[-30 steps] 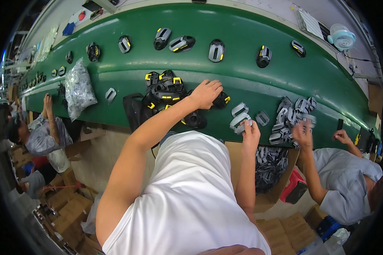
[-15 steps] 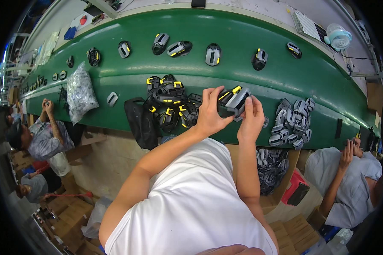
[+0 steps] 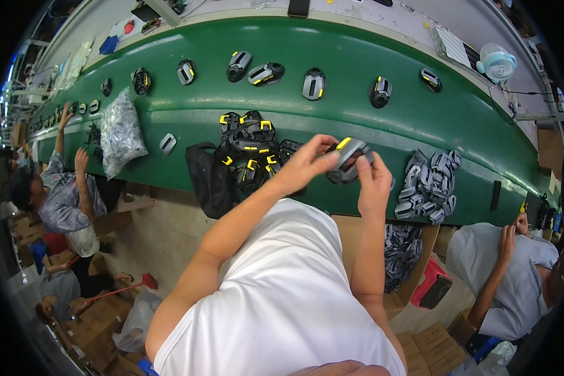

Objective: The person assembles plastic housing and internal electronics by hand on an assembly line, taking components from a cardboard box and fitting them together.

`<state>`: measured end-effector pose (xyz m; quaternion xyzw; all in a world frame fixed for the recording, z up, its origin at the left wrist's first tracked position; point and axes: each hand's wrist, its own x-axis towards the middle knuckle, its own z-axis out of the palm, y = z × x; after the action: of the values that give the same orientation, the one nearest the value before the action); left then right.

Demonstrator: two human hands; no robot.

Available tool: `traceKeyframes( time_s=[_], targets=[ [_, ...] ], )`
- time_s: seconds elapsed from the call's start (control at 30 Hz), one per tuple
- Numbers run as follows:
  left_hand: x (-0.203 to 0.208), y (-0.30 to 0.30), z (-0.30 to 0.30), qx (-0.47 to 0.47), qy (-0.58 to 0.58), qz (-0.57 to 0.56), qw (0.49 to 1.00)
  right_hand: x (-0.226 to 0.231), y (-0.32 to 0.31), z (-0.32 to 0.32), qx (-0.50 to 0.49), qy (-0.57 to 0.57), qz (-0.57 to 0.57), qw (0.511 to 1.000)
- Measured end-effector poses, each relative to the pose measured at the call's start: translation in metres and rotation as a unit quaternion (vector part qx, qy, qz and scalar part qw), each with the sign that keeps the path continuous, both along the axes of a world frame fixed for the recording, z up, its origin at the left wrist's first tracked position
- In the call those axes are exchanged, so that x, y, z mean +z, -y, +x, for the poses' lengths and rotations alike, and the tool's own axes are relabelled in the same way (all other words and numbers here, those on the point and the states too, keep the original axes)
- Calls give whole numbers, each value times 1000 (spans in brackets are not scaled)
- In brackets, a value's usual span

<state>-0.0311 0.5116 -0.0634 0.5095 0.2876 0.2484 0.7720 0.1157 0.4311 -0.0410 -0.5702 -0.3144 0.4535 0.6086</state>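
Note:
Over the near edge of the green bench, a grey and black plastic housing [image 3: 355, 150] with a yellow strip is held between both hands. My left hand [image 3: 308, 164] grips its left side with fingers and thumb. On the other side, my right hand [image 3: 374, 183] is closed on the right edge, its thumb against the grey upper part. Left of my hands lies a pile of black housings with yellow pieces [image 3: 249, 148]. A heap of loose grey covers [image 3: 427, 188] lies to the right. What my fingers do underneath is hidden.
A row of similar grey and black units [image 3: 314, 84] stretches along the green bench [image 3: 351, 50]. A black pouch [image 3: 207, 180] and a clear plastic bag [image 3: 120, 135] lie left. A box of grey parts [image 3: 404, 247] stands below. Co-workers sit at both sides.
The housing has been turned and tilted in my hands, and my right thumb now lies on its grey part. The left co-worker's arm has stretched out over the bench.

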Motion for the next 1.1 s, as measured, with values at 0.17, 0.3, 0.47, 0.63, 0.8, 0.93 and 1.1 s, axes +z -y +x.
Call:
traceKeyframes(
  time_s=[0.17,0.3,0.47,0.63,0.8,0.93,1.1],
  targets=[
    [35,6,2,-18,-131,261,956,11,12,-12,87,56,-5,995],
    [49,24,-5,41,-50,319,945,19,21,-8,91,-48,54,993],
    [59,24,-17,-21,-58,212,975,35,32,-7,135,-52,25,989],
    [72,29,-19,58,-19,432,900,57,36,-14,93,100,76,988],
    [77,33,-16,77,-39,386,919,58,30,-15,56,65,23,996],
    [60,13,-9,5,47,232,972,62,20,-12,34,113,-3,993],
    [56,-4,-14,58,132,-217,965,79,11,1,112,633,245,726]
  ],
)
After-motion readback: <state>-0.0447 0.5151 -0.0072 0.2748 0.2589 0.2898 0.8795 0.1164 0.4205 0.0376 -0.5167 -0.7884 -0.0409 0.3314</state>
